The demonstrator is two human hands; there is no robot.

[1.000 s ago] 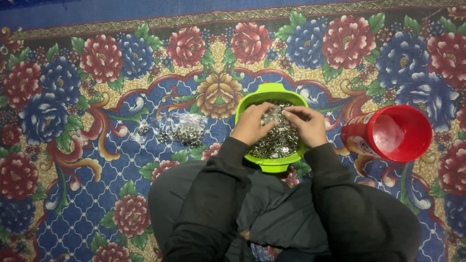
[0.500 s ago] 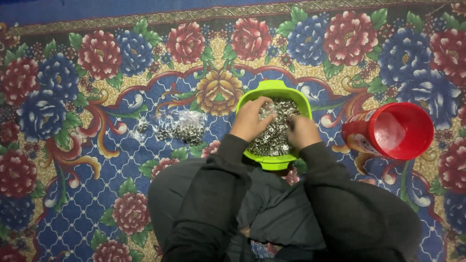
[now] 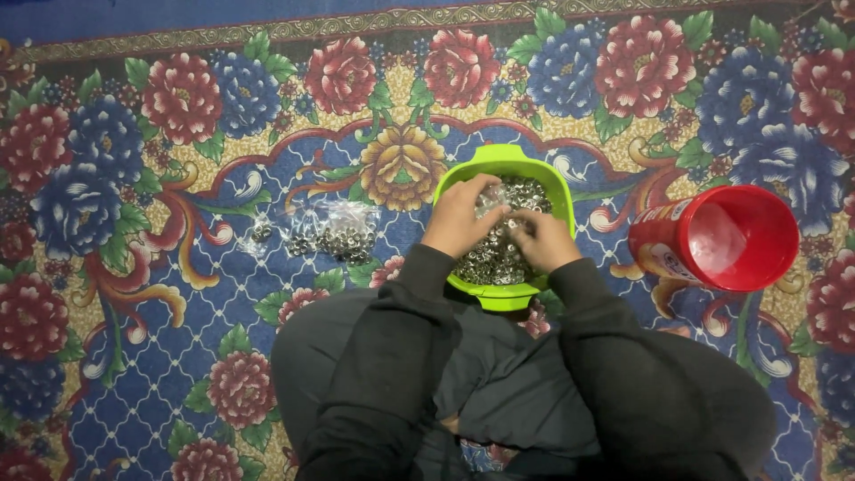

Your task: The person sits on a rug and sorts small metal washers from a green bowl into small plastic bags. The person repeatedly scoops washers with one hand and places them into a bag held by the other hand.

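Observation:
A lime-green bowl [image 3: 495, 160] sits on the flowered carpet in front of my knees, filled with several small shiny metal pieces [image 3: 485, 265]. My left hand [image 3: 461, 216] and my right hand [image 3: 540, 239] are both inside the bowl, close together. Between their fingers they hold a small clear plastic bag [image 3: 495, 204] just above the pieces. Black sleeves cover both arms to the wrists.
To the left of the bowl lie several clear bags of the same metal pieces [image 3: 326, 233] on the carpet. A red plastic cup [image 3: 718, 240] lies tipped on its side at the right, its mouth toward me. My black-clad legs fill the lower middle.
Both hands have drawn closer together over the middle of the bowl, and the clear bag now shows between their fingers. The bowl, cup and filled bags stayed put.

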